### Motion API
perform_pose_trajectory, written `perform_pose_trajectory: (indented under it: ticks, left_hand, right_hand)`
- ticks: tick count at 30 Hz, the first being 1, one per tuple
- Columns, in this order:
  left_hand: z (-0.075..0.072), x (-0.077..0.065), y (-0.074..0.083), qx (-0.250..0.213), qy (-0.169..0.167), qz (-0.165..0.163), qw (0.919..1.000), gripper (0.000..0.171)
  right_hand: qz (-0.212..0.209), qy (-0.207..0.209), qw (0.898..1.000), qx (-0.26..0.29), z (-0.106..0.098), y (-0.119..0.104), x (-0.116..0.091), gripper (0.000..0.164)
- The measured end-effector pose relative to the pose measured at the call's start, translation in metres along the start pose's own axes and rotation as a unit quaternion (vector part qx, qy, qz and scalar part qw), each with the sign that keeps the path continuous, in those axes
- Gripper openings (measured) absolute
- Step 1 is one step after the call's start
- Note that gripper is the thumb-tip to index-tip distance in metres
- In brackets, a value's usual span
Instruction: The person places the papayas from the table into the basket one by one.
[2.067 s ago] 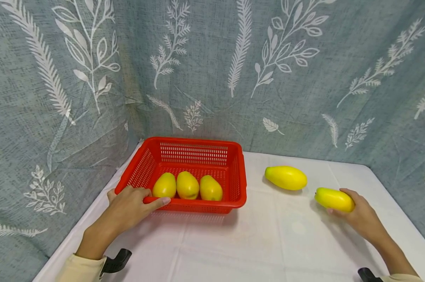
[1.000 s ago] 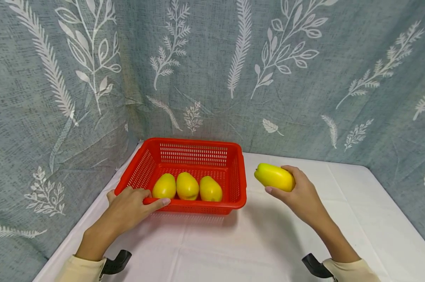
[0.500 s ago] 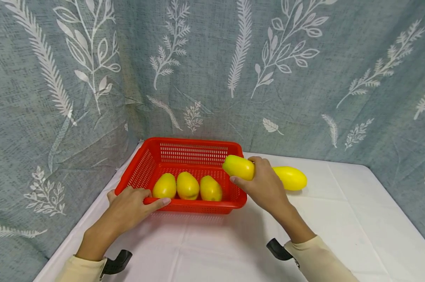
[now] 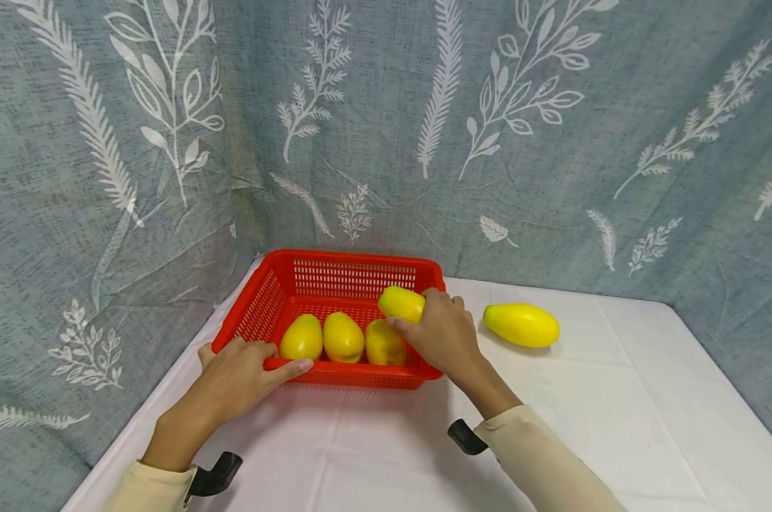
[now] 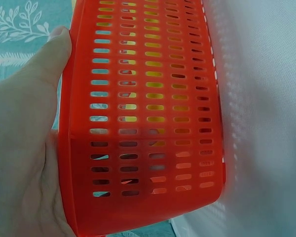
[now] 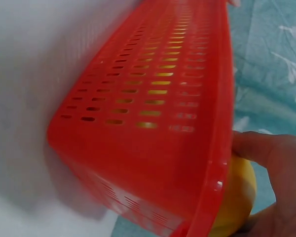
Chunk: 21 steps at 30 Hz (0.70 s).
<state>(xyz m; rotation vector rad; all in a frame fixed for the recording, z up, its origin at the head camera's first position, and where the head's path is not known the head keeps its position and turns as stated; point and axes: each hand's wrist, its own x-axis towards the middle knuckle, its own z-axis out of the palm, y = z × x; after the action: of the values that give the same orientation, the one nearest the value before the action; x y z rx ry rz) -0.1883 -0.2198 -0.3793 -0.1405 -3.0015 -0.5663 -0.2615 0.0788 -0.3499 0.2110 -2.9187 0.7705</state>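
In the head view my left hand (image 4: pixel 235 380) grips the front-left corner of a red plastic basket (image 4: pixel 432 267). The left wrist view has the thumb lying along the rim of that basket (image 5: pixel 138 217). Above the basket's right part, my right hand (image 4: pixel 446 331) holds a yellow papaya (image 4: pixel 400 304), its greenish end pointing left. In the right wrist view the held papaya (image 6: pixel 239 192) is partly hidden behind the rim. Three more papayas, a left one (image 4: pixel 301 338), a middle one (image 4: pixel 344 338) and a right one (image 4: pixel 386 346), lie in a row along the basket's front side.
Another yellow papaya (image 4: pixel 522 325) lies on the white tablecloth (image 4: pixel 590 405), right of the basket. A grey-green curtain with white leaf prints (image 4: pixel 386 142) hangs behind the table and along its left side.
My right hand has lifted the papaya from the table's right side and carried it left, over the basket. My left hand has stayed on the corner.
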Motion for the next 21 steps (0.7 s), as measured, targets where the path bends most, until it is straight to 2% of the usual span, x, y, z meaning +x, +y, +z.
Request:
perform_pose_trajectory:
  ticks: [8, 13, 21]
  left_hand:
    - [0.0, 0.0, -0.001, 0.005, -0.002, 0.001, 1.0, 0.083]
    - [0.0, 0.0, -0.001, 0.005, -0.003, 0.0, 1.0, 0.08]
    - [-0.002, 0.0, -0.001, 0.004, -0.004, -0.004, 1.0, 0.084]
  right_hand:
    - [-0.021, -0.007, 0.997, -0.079, 0.011, -0.005, 0.011, 0.059]
    - [-0.039, -0.011, 0.99, -0.138, 0.018, -0.004, 0.011, 0.06]
    - [-0.064, -0.021, 0.981, -0.181, 0.025, 0.0, 0.011, 0.064]
